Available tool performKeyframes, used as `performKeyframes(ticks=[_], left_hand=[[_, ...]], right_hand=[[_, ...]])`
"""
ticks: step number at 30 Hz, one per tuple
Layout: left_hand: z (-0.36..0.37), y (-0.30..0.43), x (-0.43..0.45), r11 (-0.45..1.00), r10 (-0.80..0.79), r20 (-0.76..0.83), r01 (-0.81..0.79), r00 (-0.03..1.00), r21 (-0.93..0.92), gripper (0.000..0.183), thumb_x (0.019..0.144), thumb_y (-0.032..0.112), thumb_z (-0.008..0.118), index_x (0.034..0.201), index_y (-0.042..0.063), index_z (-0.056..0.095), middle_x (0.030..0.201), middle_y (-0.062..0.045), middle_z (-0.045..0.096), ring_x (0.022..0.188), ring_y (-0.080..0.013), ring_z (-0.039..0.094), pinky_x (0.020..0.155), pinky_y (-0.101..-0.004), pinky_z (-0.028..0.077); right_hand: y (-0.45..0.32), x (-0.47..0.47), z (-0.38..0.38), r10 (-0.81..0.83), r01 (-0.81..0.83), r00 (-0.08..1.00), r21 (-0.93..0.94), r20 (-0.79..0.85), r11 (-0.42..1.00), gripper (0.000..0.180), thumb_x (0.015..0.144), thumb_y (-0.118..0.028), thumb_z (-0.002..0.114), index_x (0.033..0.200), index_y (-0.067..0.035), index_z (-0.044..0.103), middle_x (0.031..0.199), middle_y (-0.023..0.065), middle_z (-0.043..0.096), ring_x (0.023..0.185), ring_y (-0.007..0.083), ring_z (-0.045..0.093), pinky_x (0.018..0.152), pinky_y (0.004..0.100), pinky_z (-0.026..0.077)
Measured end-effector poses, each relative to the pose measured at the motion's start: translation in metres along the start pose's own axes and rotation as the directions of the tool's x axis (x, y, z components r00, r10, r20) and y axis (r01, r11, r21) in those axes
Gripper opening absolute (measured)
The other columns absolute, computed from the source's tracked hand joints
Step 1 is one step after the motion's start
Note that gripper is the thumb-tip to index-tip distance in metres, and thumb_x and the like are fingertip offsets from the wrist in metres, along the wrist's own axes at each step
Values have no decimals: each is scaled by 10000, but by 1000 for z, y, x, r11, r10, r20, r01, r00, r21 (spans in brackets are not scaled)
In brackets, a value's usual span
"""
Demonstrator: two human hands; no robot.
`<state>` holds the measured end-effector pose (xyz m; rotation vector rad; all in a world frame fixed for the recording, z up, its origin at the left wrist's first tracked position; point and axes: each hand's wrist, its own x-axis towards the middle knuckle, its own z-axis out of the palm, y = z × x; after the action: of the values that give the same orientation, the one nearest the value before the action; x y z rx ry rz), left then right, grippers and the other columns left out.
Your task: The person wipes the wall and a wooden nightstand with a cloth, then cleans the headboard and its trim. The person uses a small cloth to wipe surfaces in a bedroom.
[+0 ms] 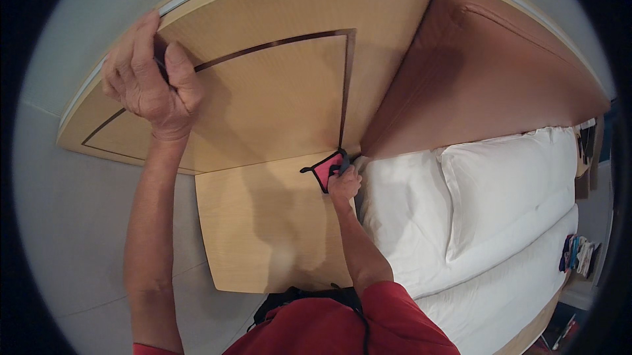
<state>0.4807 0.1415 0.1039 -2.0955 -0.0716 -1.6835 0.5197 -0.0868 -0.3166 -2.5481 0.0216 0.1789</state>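
Observation:
My right hand [345, 183] grips a pink cloth [323, 172] with black edging and a small black corner loop. The cloth lies against the back right corner of a pale wood bedside table [232, 226], where it meets the wood-veneer headboard panel [276, 93]. Up at the left, my left hand [153, 76] grasps the panel's top edge, fingers over the rim and thumb on the front face. A dark gap shows between that thumb and the fingers; what is in it is hard to make out. Dark inlay strips outline a rectangle on the panel.
Right of the panel is a brown padded headboard [484, 78]. Below it stands a bed with white pillows [508, 182] and a white cover [474, 305], close beside the table. Several folded items [580, 256] are stacked at far right. Grey tiled floor [94, 236] lies left.

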Motion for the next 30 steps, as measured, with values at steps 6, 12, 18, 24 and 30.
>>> performKeyframes(ticks=[6,12,18,24,30], left_hand=[[1,-2,3,999,45,0,-45,999,-22,342,972,157,580,1285,43,655,1226,-73,703,1104,-239,618,1005,-376,398],[1,-6,2,996,77,14,-77,997,-41,362,966,118,550,1298,7,643,1238,-111,700,1088,-260,633,982,-384,433],[1,-19,-4,998,50,47,-48,998,-41,378,954,112,535,1294,-21,635,1234,-136,700,1071,-286,646,965,-398,457],[-7,-17,-2,993,-41,80,49,996,-109,394,995,172,488,1282,-62,623,1110,-180,715,910,-284,684,816,-385,524],[1,-16,9,978,68,66,-53,996,-199,377,1007,136,484,1292,-80,605,958,-173,711,687,-208,642,637,-321,514]], right_hand=[[-1,-7,-7,-107,109,994,75,-22,991,423,751,-220,732,1106,-21,619,1210,197,635,1126,420,579,920,555,484],[-49,-9,10,-134,141,990,167,-52,976,410,745,-179,763,1091,-6,630,1120,205,680,1036,427,634,850,509,520],[-104,-26,57,-3,-22,999,517,47,855,405,767,-154,780,1121,-33,626,1010,249,693,951,442,686,843,491,551],[-83,-11,77,107,-216,973,657,202,722,457,822,-175,737,1206,8,569,1136,283,672,1075,479,640,912,514,520],[-62,30,50,302,-363,930,670,211,648,521,847,-166,691,1293,40,517,1195,315,628,1122,491,607,959,495,500]])
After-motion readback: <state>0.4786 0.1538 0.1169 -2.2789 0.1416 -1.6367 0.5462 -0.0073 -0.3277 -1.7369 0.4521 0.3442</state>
